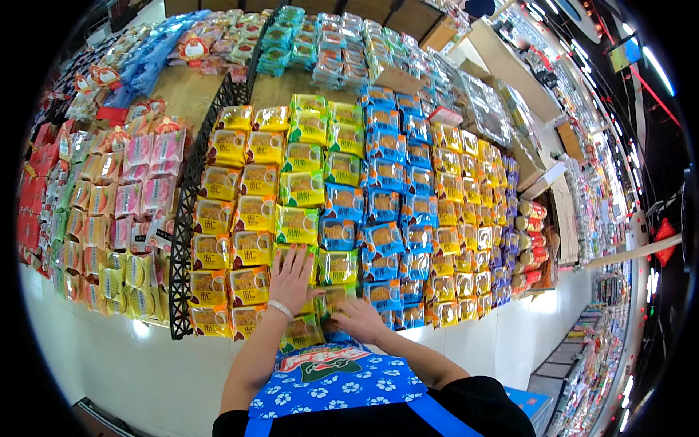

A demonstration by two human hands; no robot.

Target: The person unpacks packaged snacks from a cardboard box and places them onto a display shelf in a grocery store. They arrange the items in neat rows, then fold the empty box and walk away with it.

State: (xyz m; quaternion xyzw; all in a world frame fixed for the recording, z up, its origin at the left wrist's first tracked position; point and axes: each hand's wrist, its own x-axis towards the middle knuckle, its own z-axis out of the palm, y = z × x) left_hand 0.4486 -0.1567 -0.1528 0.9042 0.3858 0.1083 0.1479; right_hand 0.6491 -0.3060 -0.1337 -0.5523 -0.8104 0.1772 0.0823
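Observation:
My left hand (289, 278), with red nails and a pale bracelet on the wrist, lies flat on a column of green-and-yellow packets of round pastries (296, 225), fingers pointing away from me. Beside it, my right hand (360, 321) has bent fingers at the lower edge of another green packet (334, 299); both are slightly blurred. Whether the fingers grip that packet or only touch it is unclear. A further green packet (337, 267) lies just beyond, below the blue packets (338, 234). Near my apron, a green packet (302, 330) sits at the front edge.
Yellow-and-orange packets (251, 248) fill columns to the left, bounded by a black lattice divider (188, 235). More blue packets (387, 205) and yellow ones (446, 240) stand to the right. Pink packets (128, 199) lie beyond the divider. Shop shelves (587, 349) line the right side.

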